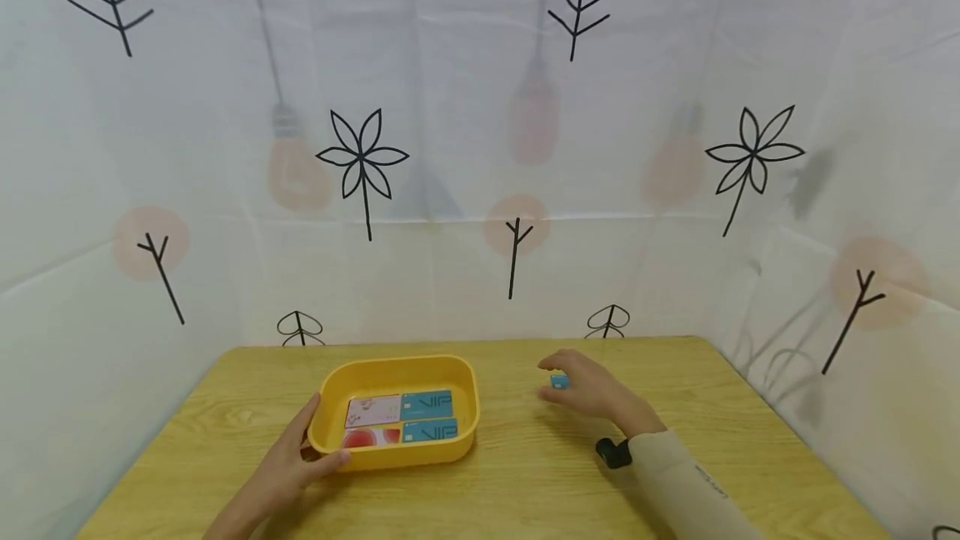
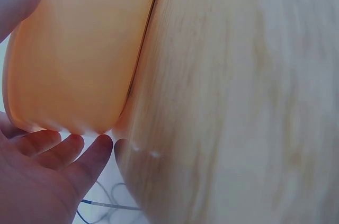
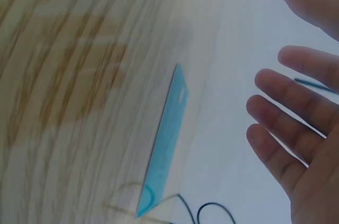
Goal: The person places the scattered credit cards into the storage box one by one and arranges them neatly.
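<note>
My left hand (image 1: pixel 288 455) grips the near left corner of a yellow plastic tray (image 1: pixel 405 457), thumb on the front side and fingers against the left end. In the left wrist view the fingertips (image 2: pixel 98 147) press on the tray's wall. Inside the tray lie two blue VIP cards (image 1: pixel 427 404), a pale pink card (image 1: pixel 372 411) and a red-and-white card (image 1: pixel 371 437). To the right, my right hand (image 1: pixel 588 386) hovers over another blue card (image 3: pixel 163 144) that lies flat on the table. Its thumb and fingers are apart and hold nothing.
The tray and the card are on a wood-grain table (image 1: pixel 517 482). A white cloth with printed plants and bulbs (image 1: pixel 450 273) hangs along the table's far edge and both sides. A black band (image 1: pixel 614 453) is on the right wrist.
</note>
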Demonstrator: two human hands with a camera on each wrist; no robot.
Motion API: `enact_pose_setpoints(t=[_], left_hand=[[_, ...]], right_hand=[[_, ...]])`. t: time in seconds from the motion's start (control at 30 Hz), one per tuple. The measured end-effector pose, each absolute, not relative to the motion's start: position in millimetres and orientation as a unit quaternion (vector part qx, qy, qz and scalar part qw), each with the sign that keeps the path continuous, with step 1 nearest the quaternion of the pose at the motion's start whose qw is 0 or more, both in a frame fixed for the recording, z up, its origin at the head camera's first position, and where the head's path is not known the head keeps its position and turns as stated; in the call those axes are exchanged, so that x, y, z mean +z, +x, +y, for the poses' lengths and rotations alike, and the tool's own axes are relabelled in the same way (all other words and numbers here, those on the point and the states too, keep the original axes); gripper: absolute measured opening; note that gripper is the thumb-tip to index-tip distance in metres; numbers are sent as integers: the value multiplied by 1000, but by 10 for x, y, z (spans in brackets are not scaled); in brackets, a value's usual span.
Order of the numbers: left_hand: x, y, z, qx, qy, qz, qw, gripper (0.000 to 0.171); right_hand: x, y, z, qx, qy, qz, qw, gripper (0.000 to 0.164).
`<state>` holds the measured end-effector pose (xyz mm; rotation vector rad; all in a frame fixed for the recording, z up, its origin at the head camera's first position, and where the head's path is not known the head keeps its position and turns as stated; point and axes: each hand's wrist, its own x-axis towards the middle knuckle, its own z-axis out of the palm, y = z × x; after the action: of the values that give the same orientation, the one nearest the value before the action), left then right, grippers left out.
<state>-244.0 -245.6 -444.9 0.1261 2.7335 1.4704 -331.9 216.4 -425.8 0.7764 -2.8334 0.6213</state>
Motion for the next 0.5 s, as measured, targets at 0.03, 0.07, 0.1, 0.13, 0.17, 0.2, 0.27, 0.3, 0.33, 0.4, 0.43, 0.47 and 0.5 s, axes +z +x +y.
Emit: enact_pose_setpoints(t=[0.03,0.07,0.1,0.13,0.17,0.2,0.27,0.3,0.33,0.4,0.43,0.47,0.5], left_hand=[[-4448,-2442,-2454,473,42,880,17,108],[-4447,-2440,-2452,473,42,880,17,108],[-4446,-2439,-2451,472,42,880,17,108],[-4447,-2436,-2451,469,42,882,16,107],[-4447,-2432,-2451,467,42,883,15,107],[-4446,-2428,-2450,466,41,884,14,107],[-4446,-2422,-2451,465,39,884,14,107],[-4446,-2422,-2453,465,40,884,14,107],[-4446,-2423,-2453,466,39,884,15,108],[-4447,-2422,-2455,470,36,882,19,108],[-4447,-2423,-2456,470,35,882,20,108],[-4447,-2425,-2455,471,33,881,21,108],[-4448,-2427,-2456,474,32,880,22,108]], right_hand=[[-4272,-3323,2188,208,251,-943,67,49],[-4287,-3333,2215,210,247,-944,66,49],[-4298,-3342,2239,210,244,-944,64,50],[-4310,-3351,2262,210,241,-945,63,51],[-4318,-3359,2281,210,239,-946,62,51],[-4323,-3360,2296,212,237,-946,60,52],[-4334,-3374,2317,212,230,-948,56,53],[-4337,-3374,2322,213,224,-950,53,53],[-4341,-3376,2328,214,220,-950,50,53],[-4348,-3379,2344,215,213,-952,46,54],[-4354,-3383,2353,217,208,-953,44,55],[-4357,-3384,2365,218,205,-953,41,56],[-4363,-3388,2378,218,202,-954,40,58]])
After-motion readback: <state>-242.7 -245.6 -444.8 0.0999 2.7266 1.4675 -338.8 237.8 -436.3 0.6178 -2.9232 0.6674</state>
